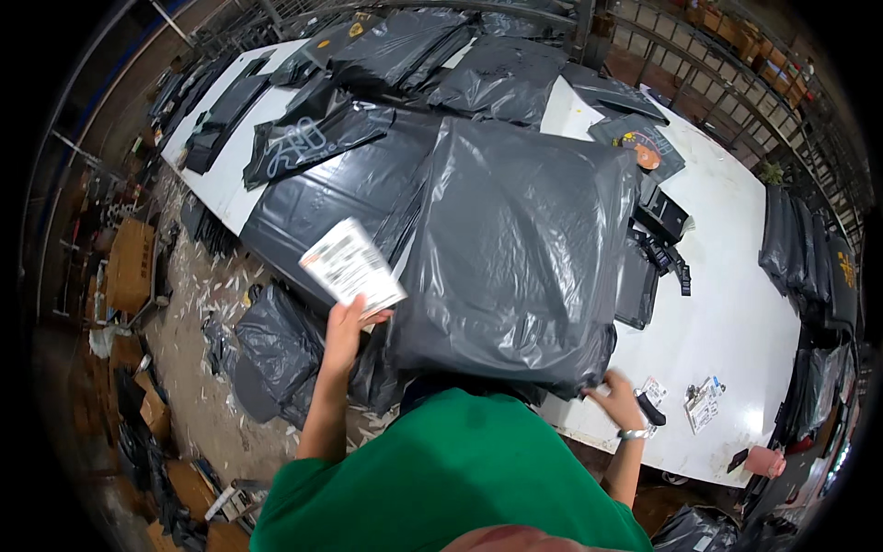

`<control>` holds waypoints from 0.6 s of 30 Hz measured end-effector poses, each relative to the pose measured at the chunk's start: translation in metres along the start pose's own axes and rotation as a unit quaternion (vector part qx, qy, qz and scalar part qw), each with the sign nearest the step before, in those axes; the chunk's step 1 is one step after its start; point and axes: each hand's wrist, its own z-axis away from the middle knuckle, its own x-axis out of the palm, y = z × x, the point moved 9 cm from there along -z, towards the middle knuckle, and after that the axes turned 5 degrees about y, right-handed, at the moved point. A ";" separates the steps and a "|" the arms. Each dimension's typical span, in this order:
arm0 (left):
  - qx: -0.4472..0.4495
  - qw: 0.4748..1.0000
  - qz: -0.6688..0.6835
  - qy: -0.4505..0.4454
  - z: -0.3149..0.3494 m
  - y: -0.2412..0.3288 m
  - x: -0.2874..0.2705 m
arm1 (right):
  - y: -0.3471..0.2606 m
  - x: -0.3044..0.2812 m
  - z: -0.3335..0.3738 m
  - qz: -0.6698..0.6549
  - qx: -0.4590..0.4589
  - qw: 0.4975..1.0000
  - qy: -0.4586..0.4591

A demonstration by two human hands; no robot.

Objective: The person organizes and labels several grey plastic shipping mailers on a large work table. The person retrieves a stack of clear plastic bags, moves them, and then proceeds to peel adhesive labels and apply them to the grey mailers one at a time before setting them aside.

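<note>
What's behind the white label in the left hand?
A black package shows above the white label, a larger package to its right; whatever lies directly behind is covered.

Pinched slantwise in left hand [349, 322]: white printed label [349, 260]. Lying forward and left of right hand [616, 401], near corner at the fingertips: large black package [517, 248] in wrinkled, glossy plastic.

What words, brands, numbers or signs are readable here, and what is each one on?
Nothing can be quoted reliably:
White label in the left hand: barcode and print, too small to read.
Printed slips on the white table: too small.
Dark bag, upper left: looped white marks, unclear.
Dark packet with an orange patch: pale marks, unclear.
Brown carton, far left: markings, blurred.
Dark package, far right: yellow mark, unclear.
</note>
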 end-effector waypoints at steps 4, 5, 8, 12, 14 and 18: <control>-0.017 0.989 0.029 -0.147 0.016 0.019 0.123 | -0.109 -0.076 -0.021 -0.024 -0.125 0.953 0.275; -0.016 0.984 0.026 -0.175 0.022 0.021 0.144 | -0.129 -0.064 -0.028 -0.220 -0.096 0.936 0.258; -0.003 0.983 0.020 -0.184 0.041 0.020 0.168 | -0.185 -0.022 -0.040 -0.382 -0.078 0.910 0.143; 0.029 0.982 0.008 -0.187 0.053 0.020 0.178 | -0.169 -0.017 -0.036 -0.357 -0.045 0.911 0.200; 0.027 0.981 0.014 -0.191 0.055 0.016 0.174 | -0.163 -0.013 -0.033 -0.385 -0.027 0.905 0.177; -0.018 0.982 0.106 -0.158 0.050 0.007 0.161 | -0.165 0.000 -0.033 -0.393 -0.026 0.909 0.135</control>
